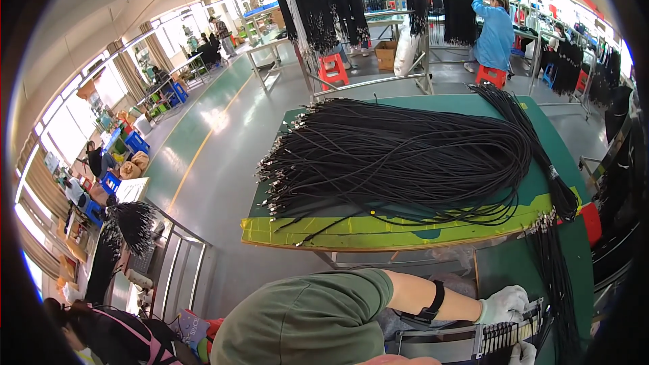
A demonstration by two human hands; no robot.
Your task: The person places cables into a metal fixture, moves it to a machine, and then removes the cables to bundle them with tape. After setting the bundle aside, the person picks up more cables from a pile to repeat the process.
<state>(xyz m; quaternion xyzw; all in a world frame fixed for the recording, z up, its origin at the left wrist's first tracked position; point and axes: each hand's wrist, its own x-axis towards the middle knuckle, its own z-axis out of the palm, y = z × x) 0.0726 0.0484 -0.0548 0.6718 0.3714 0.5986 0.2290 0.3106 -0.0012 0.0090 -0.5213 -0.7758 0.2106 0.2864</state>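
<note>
My left hand (506, 305), in a white glove, is at the far edge of a flat metal frame (419, 343) at the lower right. Its fingers look curled down; what they hold, if anything, is hidden. In the frame sits a row of black and pale narrow pieces (503, 338). My right hand (524, 353), also gloved in white, is at the near side of that row, mostly cut off by the lower edge, its fingers unclear. Beside both hands, a bundle of black cables (551, 270) hangs over a green surface (574, 257).
Ahead, a large pile of looped black cables (399, 149) covers a green table (433, 235) with yellow-taped edge. More cables hang on metal racks (318, 7). A co-worker in blue (493, 34) sits on a red stool (491, 76). Another person (115, 331) is at lower left.
</note>
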